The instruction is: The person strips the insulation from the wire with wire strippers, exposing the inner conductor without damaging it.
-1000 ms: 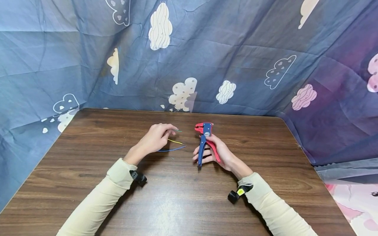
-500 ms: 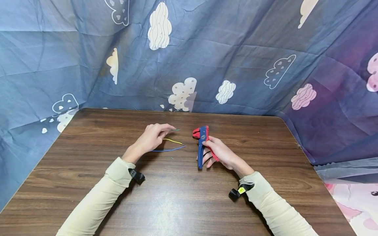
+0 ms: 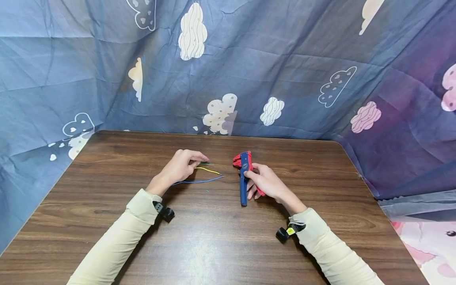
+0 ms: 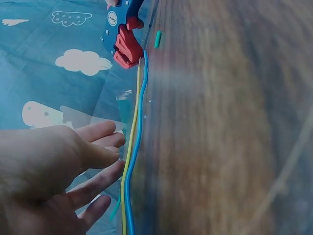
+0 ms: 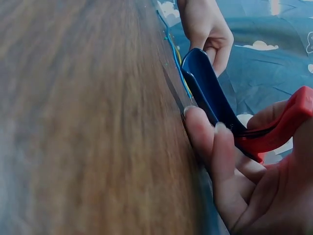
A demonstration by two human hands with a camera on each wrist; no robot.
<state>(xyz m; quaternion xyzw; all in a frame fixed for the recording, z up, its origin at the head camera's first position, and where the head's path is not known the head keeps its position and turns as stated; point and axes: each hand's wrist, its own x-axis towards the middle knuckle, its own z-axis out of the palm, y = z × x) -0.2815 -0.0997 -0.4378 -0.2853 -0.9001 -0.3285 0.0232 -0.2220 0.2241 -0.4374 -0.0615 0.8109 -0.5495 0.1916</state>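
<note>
My right hand (image 3: 266, 183) holds a wire stripper (image 3: 244, 162) with blue and red handles, its red jaws toward the far side. In the right wrist view the fingers curl by the red handle (image 5: 276, 137). Over the left part of the work, my left hand (image 3: 179, 167) hovers with loosely bent, parted fingers, close to a green wire (image 3: 205, 163). The left wrist view has this green wire (image 4: 116, 208) behind the fingers. A yellow wire (image 3: 209, 170) and a blue wire (image 3: 201, 182) run out from under that hand, their tips converging at the right.
A snippet of green insulation (image 3: 208, 191) lies on the brown wooden table (image 3: 228, 237) in front of the wires. Behind the table hangs a blue curtain (image 3: 299, 79) with cloud prints. Each wrist wears a black camera, such as the left one (image 3: 165, 213).
My left hand has drawn back leftward; the green wire, earlier at its fingertips, now shows lower beneath them. The right hand has turned the stripper, and its handles look closer together.
</note>
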